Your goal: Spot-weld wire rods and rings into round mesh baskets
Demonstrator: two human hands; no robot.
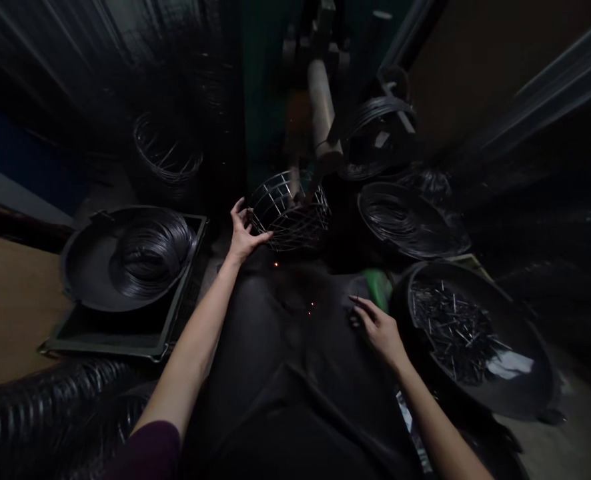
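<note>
A round wire basket frame (291, 212) stands in front of me under a dim machine with a pale roller (321, 110). My left hand (243, 233) grips the frame's left rim, fingers curled round the wire. My right hand (379, 328) rests lower on the dark cloth over my lap (295, 373), fingers closed on thin short wire pieces, beside a black pan of several cut wire pieces (455, 330). A few small sparks glow on the cloth near the frame.
A black pan holding a wire coil (148, 257) sits on a tray at the left. Another pan of coiled wire (405, 220) lies at the right, more coils (168, 150) behind. Stacked wire rings (50, 407) fill the lower left. A green object (378, 287) is near my right hand.
</note>
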